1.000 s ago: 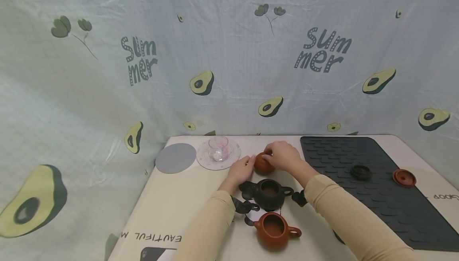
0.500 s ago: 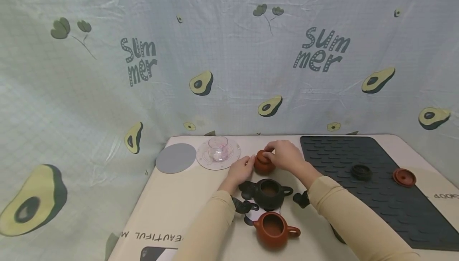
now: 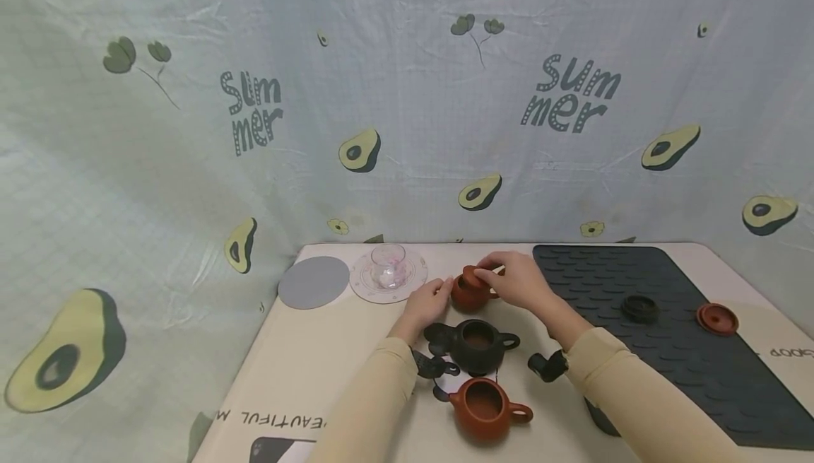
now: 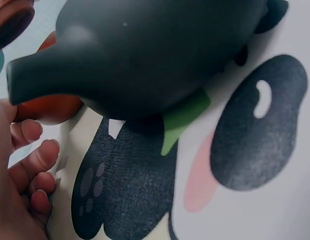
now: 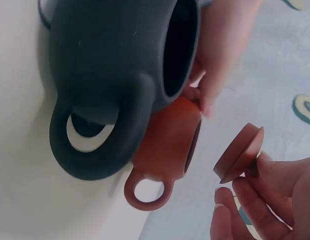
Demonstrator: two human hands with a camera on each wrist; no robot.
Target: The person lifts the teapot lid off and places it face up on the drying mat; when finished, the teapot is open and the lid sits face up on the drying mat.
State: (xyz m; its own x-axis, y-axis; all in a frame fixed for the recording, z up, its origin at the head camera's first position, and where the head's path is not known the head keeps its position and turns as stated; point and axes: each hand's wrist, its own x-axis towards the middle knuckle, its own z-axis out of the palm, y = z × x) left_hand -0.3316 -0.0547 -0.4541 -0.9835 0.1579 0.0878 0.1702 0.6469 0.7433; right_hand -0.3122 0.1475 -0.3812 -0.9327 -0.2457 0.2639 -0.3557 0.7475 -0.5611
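At the back of the table stands a small reddish-brown teapot (image 3: 468, 300), its spout side held by my left hand (image 3: 425, 303). My right hand (image 3: 520, 280) pinches the matching lid (image 5: 238, 154) by its knob. The lid is tilted and apart from the teapot's mouth in the right wrist view. Nearer me is a lidless black teapot (image 3: 475, 359), handle to the right. Its body fills much of both wrist views. Closest to me stands another open reddish-brown teapot (image 3: 485, 424). In the left wrist view the black spout partly covers the held teapot.
To the right lies a dark ridged mat (image 3: 572, 276) bearing a black lid (image 3: 639, 308) and a reddish-brown lid (image 3: 717, 319). A clear glass (image 3: 388, 265) stands on a patterned plate (image 3: 362, 292) at back left, beside a grey disc (image 3: 314, 283). A printed curtain (image 3: 407, 95) hangs behind.
My right hand has lifted the lid from the far teapot and drawn it slightly to the right, uncovering the mouth and handle. The left hand stays at the teapot.
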